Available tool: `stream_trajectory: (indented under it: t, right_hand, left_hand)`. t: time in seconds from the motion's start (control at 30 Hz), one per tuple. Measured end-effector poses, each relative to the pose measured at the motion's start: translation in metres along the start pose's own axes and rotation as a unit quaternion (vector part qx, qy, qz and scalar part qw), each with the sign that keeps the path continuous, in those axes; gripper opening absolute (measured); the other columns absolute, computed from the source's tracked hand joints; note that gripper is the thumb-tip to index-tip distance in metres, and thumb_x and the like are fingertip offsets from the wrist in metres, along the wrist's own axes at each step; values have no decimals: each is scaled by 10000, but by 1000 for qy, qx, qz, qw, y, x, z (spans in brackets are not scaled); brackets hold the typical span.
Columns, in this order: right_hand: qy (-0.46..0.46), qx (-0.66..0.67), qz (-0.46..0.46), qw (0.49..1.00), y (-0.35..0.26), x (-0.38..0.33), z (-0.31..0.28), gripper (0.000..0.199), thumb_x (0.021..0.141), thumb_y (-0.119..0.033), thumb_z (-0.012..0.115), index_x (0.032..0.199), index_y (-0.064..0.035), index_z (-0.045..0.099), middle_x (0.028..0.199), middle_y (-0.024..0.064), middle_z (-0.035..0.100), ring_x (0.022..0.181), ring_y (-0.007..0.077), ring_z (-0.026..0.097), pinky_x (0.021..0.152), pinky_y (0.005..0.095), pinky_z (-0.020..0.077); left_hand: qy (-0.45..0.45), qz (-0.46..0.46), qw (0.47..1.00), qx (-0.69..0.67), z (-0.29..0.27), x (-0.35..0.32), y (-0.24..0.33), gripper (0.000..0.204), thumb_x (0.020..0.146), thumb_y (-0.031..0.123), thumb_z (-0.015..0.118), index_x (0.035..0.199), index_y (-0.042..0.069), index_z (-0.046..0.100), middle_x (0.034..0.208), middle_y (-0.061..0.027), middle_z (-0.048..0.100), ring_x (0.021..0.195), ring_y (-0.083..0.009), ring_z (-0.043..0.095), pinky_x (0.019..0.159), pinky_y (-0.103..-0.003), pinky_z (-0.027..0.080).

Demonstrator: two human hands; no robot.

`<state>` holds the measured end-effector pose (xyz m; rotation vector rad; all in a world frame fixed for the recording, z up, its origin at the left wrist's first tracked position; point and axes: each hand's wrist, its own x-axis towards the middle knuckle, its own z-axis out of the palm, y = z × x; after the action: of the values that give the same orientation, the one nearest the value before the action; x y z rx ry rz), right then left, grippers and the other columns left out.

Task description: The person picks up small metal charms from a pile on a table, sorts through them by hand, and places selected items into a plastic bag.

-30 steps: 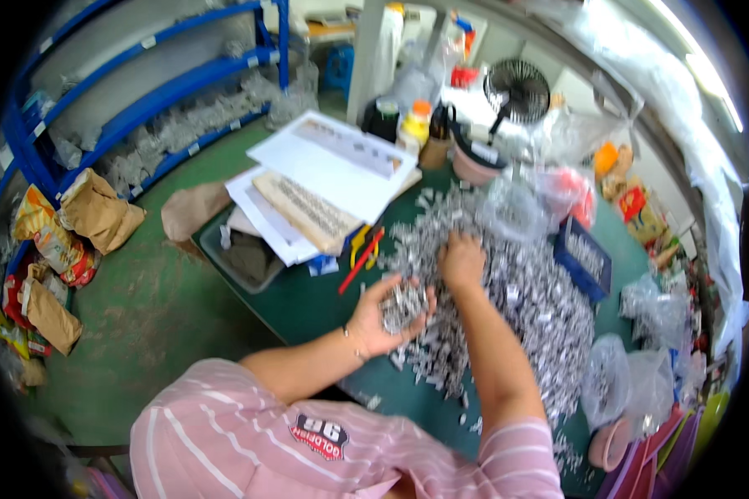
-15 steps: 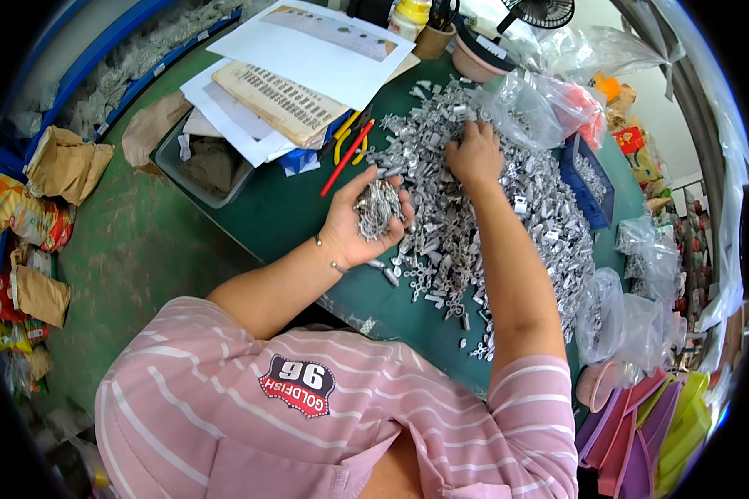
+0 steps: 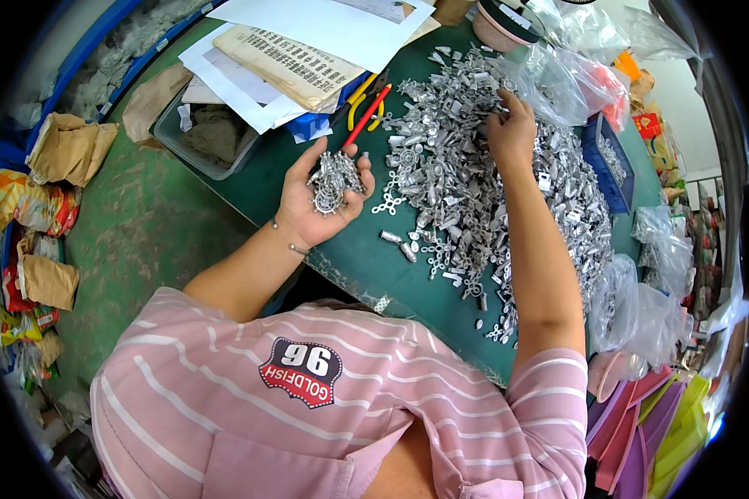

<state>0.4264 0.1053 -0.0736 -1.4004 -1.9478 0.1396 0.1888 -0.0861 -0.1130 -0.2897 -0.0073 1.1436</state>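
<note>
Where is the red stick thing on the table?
In the head view, the red-handled tool lies on the green table, just above the left hand, beside the papers.

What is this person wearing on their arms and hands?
Both hands are bare, with no gloves: left hand, right hand. A thin bracelet circles the left wrist. Short pink sleeves with white stripes end above the elbows, leaving the forearms uncovered.
</note>
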Motion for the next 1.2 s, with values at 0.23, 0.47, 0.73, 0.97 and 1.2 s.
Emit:
stream_trajectory:
  t: [0.23, 0.47, 0.73, 0.97, 1.2]
  right_hand:
    - [-66, 470, 153, 867, -21, -18, -32, 262, 812, 60, 567, 1074, 67, 550, 999, 136, 618, 918, 223, 633, 730, 277, 510]
    - [-275, 185, -25, 943, -24, -29, -48, 230, 739, 18, 551, 954, 7, 632, 925, 78, 643, 895, 207, 620, 779, 287, 477]
    - [-180, -50, -183, 965, -80, -76, 16, 178, 703, -143, 679, 875, -99, 665, 843, 74, 623, 855, 266, 591, 730, 406, 431]
    - [-164, 187, -58, 967, -78, -67, -1, 70, 756, -59, 655, 808, -12, 651, 780, 136, 609, 653, 298, 595, 588, 373, 480]
    - [-157, 89, -225, 957, -80, -25, 35, 106, 765, -56, 599, 845, -15, 655, 927, 132, 632, 904, 294, 609, 774, 403, 483]
  left_hand:
    - [-12, -31, 999, 4, -1, 10, -8, 349, 885, 382, 540, 1018, 64, 598, 1030, -122, 547, 981, -246, 515, 631, -315, 495]
    - [-8, -34, 999, 6, -6, 11, -8, 352, 885, 381, 541, 1023, 62, 596, 1032, -121, 548, 982, -243, 513, 638, -318, 496]
    - [-10, -31, 999, 7, -6, 9, -9, 360, 890, 390, 528, 1029, 64, 595, 1026, -124, 561, 982, -241, 514, 643, -315, 495]
    - [14, 11, 997, 74, 1, 8, -14, 381, 898, 365, 506, 1064, 32, 586, 1174, -232, 524, 1181, -390, 441, 906, -485, 463]
    - [11, -27, 1000, -7, -7, 11, -15, 373, 891, 368, 512, 1088, 61, 589, 1162, -235, 523, 1167, -403, 449, 847, -496, 497]
